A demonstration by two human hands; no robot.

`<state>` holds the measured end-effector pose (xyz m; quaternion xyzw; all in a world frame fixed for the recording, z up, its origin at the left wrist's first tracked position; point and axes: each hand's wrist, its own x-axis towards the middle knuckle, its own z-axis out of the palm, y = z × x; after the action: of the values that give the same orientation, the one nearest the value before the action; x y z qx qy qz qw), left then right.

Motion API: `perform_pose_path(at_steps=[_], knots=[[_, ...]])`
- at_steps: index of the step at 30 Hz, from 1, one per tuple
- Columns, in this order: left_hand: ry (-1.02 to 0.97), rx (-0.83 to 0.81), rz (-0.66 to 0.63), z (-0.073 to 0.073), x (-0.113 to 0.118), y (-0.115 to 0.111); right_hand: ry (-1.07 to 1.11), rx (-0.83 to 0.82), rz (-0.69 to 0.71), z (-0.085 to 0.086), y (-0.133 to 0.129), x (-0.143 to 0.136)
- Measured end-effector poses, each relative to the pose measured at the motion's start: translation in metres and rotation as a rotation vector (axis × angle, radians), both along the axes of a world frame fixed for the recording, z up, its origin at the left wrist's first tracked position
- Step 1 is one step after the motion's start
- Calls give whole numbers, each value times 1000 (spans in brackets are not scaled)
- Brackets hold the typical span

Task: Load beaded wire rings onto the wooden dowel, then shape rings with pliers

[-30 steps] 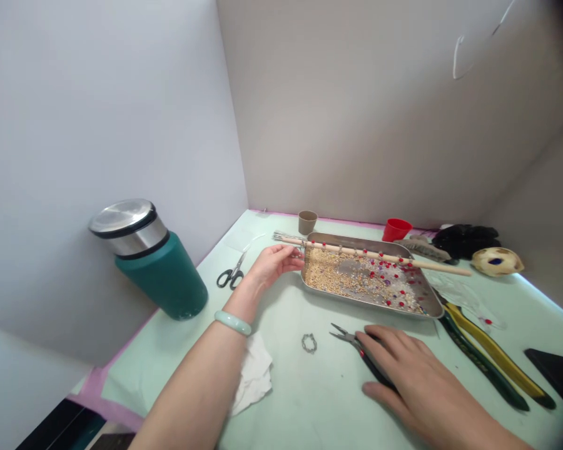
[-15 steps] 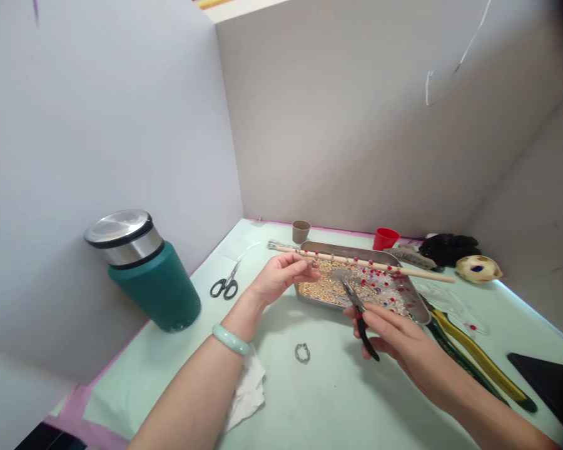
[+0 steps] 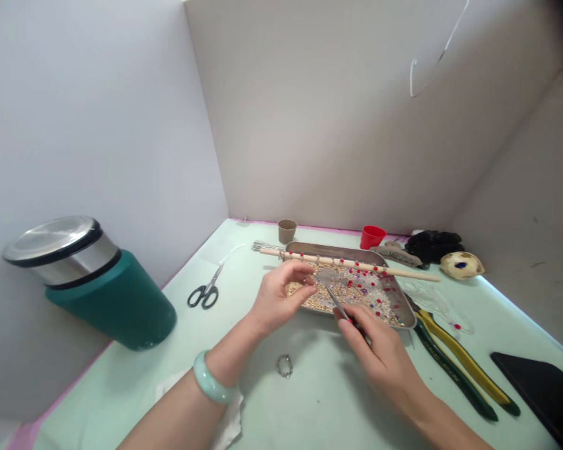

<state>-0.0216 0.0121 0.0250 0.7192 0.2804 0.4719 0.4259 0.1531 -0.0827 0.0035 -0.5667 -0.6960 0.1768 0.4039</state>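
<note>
Holding the slim pliers (image 3: pixel 338 301) by remote, I have the right hand (image 3: pixel 380 350) closed snugly on their handles. Their long axis slants, tips pointing far and left toward the left hand (image 3: pixel 279 299), over the near side of the metal tray (image 3: pixel 347 253). The left fingers are curled with a gap before the thumb; I cannot tell whether they pinch anything tiny. The tray carries gold beads on the left, clear and red ones on the right, and a wooden rod (image 3: pixel 415 274) crosses above them, past its right rim. Farther off stand a brown cup (image 3: pixel 287 232) and a red cup (image 3: pixel 372 238); I cannot make out their contents. Nearer, a small linked ring (image 3: pixel 284 366) lies on the bench (image 3: pixel 342 419). The left forearm partly hides a white tissue (image 3: pixel 233 425); the frame cuts off a black flat object (image 3: pixel 530 387) at right.
</note>
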Motion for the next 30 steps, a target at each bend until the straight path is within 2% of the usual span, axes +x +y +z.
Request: perform_pose_path(at_steps=[3,7,10,16,21,30], knots=[[-39,-67,-14,-1,3,-2,-140,140,-43,-4,2,3],[-140,-313,-130,1,7,-4,-315,370,-109,-9,5,6],[-165,-433,-166,1,9,-6,-393,446,-130,-10,7,8],[-161,-518,-195,-1,11,-6,-425,441,-118,-9,6,10],[-145,-564,-177,-1,11,-4,-350,347,-92,-7,5,9],[-90,-545,-93,-3,11,-2,-357,292,-91,-9,6,12]])
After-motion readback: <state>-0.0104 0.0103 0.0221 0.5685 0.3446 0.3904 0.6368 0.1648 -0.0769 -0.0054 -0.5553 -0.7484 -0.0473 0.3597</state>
